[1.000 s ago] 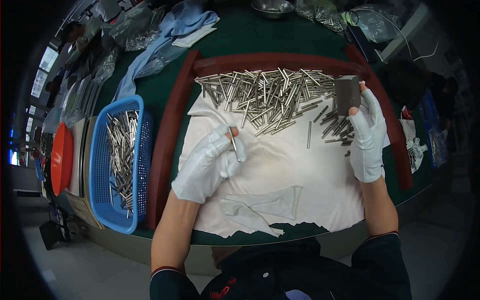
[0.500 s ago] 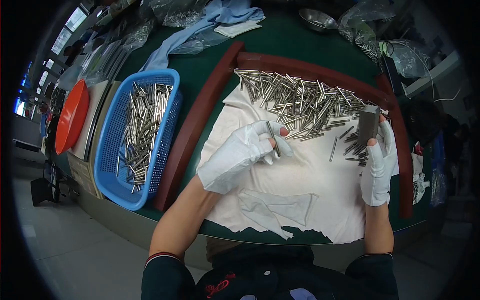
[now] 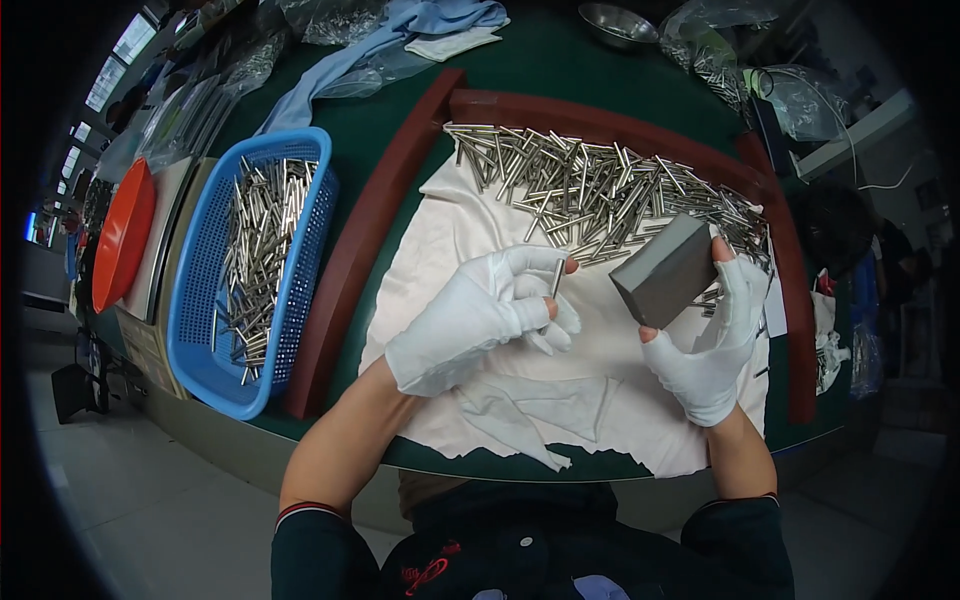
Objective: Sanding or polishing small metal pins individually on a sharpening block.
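Note:
Between the thumb and forefinger of my left hand a slim metal pin stands nearly upright. My right hand grips a grey rectangular block by its ends, thumb low and fingers at the far side. Block and pin are apart, with a gap of cloth between them. Both hands wear white gloves with bare thumb and forefinger tips. Beyond them lies a heap of loose metal pins on a pale cloth. The block hides some pins at the heap's right end.
A dark red wooden frame borders the cloth. Left of it stands a blue basket holding many pins, beside an orange-red bowl. A cloth scrap lies near the front edge. A metal bowl and plastic bags are farther back.
My right hand has brought the block leftward, toward my left hand, and turned it so a broad face shows. The pin stays in my left hand, its tilt changed. The whole view has shifted slightly.

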The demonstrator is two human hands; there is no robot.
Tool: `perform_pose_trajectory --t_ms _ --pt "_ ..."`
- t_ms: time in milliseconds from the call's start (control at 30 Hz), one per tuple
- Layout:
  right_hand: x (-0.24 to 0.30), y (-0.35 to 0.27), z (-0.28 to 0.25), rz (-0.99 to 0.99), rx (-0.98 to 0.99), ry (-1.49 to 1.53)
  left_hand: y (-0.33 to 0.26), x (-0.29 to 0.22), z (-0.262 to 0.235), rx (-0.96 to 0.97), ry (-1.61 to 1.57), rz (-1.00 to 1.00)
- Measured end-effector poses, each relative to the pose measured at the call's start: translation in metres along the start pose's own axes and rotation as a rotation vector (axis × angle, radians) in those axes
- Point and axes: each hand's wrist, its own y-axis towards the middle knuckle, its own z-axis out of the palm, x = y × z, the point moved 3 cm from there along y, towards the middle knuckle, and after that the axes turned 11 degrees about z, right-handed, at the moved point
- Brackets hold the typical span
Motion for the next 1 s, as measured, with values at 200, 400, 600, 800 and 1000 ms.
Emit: perform_pose_trajectory --t_ms 200,400,600,800,1000 --pt "0.007 -0.001 0.010 -0.031 0.094 0.020 0.000 0.006 0.008 -0.025 0.016 -0.004" --pt "0.012 -0.002 0.015 -0.044 0.172 -0.005 -0.002 0.000 0.011 0.039 0.153 -0.036" --pt "0.011 -0.003 0.016 -0.009 0.194 -0.013 -0.002 0.003 0.009 0.081 0.093 -0.046" --pt "0.013 0.001 0.013 -0.052 0.206 -0.041 -0.002 0.006 0.004 0.132 0.061 -0.061" --pt "0.010 -0.002 0.014 -0.013 0.184 0.031 -0.001 0.008 0.011 0.199 -0.028 -0.082"
